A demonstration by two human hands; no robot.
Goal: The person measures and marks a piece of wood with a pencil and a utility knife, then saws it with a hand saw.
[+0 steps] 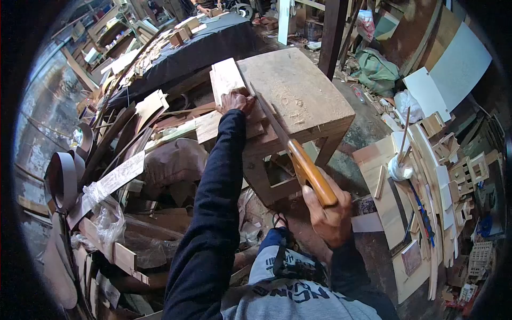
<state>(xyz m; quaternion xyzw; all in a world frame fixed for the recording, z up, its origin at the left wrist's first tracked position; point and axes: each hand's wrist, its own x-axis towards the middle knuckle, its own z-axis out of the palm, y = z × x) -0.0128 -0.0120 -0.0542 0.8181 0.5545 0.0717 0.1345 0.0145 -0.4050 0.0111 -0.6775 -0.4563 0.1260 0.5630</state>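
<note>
My right hand [329, 216] is wrapped round the wooden handle of a handsaw [311, 173]. The saw's narrow blade runs away from me, up along the left part of a small wooden work table [322, 98]. A pale wooden block [226, 76] lies at the table's left edge, beside the far end of the blade. Curled fingers of my left hand [237, 102] press and grip the near end of this block, close to the blade. Just how the teeth meet the wood is hard to make out. Sawdust [293, 104] is scattered over the tabletop.
Wood offcuts and boards [122, 173] are heaped on the left. Behind stands a dark-covered bench [213, 40] with wood pieces, where part of another person shows. A dark post [335, 37] rises past the table. Boards and strips [394, 186] fill the right side.
</note>
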